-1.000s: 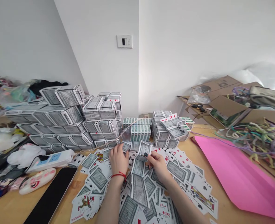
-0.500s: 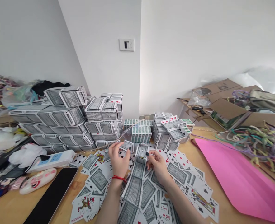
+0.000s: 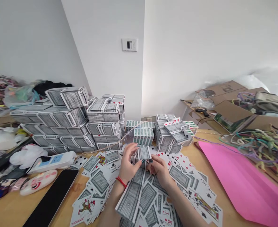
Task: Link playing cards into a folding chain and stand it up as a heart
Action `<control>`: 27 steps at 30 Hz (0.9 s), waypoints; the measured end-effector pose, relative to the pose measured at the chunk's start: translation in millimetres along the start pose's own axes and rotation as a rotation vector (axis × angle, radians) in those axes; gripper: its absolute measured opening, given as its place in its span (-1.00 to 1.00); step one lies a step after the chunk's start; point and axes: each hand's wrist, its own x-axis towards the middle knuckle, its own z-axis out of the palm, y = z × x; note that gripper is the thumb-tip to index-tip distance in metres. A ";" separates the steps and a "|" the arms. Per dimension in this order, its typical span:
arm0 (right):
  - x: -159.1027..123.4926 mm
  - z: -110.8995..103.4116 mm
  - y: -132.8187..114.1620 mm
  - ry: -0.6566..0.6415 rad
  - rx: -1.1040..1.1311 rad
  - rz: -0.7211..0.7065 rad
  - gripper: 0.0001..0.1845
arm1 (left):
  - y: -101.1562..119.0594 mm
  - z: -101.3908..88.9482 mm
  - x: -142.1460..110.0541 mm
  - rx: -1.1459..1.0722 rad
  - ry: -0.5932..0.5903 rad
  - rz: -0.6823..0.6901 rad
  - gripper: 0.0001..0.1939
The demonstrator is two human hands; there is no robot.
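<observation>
My left hand [image 3: 128, 163], red cord at the wrist, and my right hand [image 3: 159, 170] meet around a small block of folded playing cards [image 3: 144, 153]. Left thumb and fingers pinch its left side and near edge; right fingertips press its lower right corner. From it a strip of joined playing cards [image 3: 128, 201], backs up, runs toward me between my forearms. Loose playing cards [image 3: 180, 176] lie spread beneath, some face up. The fingers partly hide how the folded pieces fit together.
Stacks of folded-card blocks [image 3: 65, 119] stand at the left back, smaller ones [image 3: 167, 135] at centre right. Green card packs [image 3: 143, 135] sit between. A black phone [image 3: 51, 198], power strip [image 3: 60, 160], pink sheet [image 3: 245, 183] and yarn heap [image 3: 266, 151] flank the cards.
My left hand has moved right, bringing a folded card from beside the block up against it. The near end of the strip has swung slightly left.
</observation>
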 end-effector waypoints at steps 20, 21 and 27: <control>5.7 -8.8 4.8 0.064 0.256 0.097 -0.77 | -8.7 -2.1 2.8 -0.180 -0.038 -0.451 -0.55; 5.0 -7.2 4.7 0.042 0.251 0.108 -0.76 | -9.0 -1.7 2.8 -0.207 -0.054 -0.464 -0.53; 3.4 2.7 3.4 0.091 0.261 0.095 -0.74 | -18.0 1.5 4.8 -0.201 -0.083 -0.436 -0.69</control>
